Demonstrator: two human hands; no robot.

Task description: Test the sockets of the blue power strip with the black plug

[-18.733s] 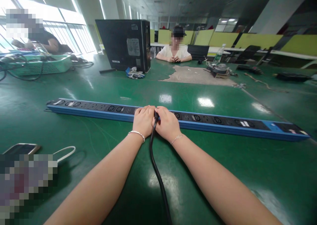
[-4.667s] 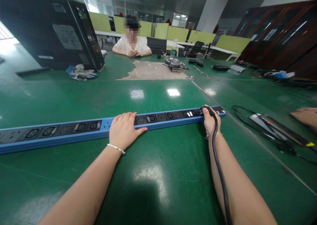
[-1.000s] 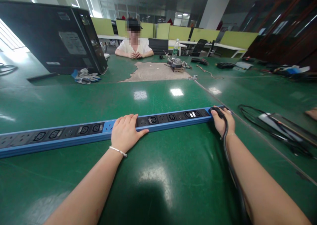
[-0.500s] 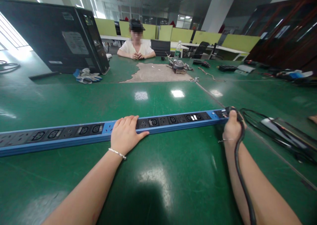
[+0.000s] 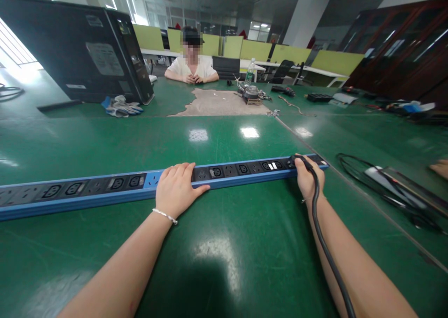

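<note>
A long blue power strip (image 5: 241,169) with black sockets lies across the green table, running off the left edge of the view. My left hand (image 5: 177,187) is wrapped over its middle, with the thumb along the near side. Near the strip's right end, my right hand (image 5: 310,178) grips a black plug (image 5: 297,159) at the sockets. From the plug a thick black cable (image 5: 320,229) runs down over my right forearm. Whether the plug sits in a socket is hidden by my fingers.
A black computer case (image 5: 80,52) and gloves (image 5: 121,107) stand at the back left. Behind the table sits a person (image 5: 191,68). Cables and a black device (image 5: 413,192) lie at the right, with another hand (image 5: 440,168) at the edge. A bottle (image 5: 250,71) stands farther back.
My right hand has moved left along the strip with the plug and cable, uncovering the strip's right end. My left hand stays in place.
</note>
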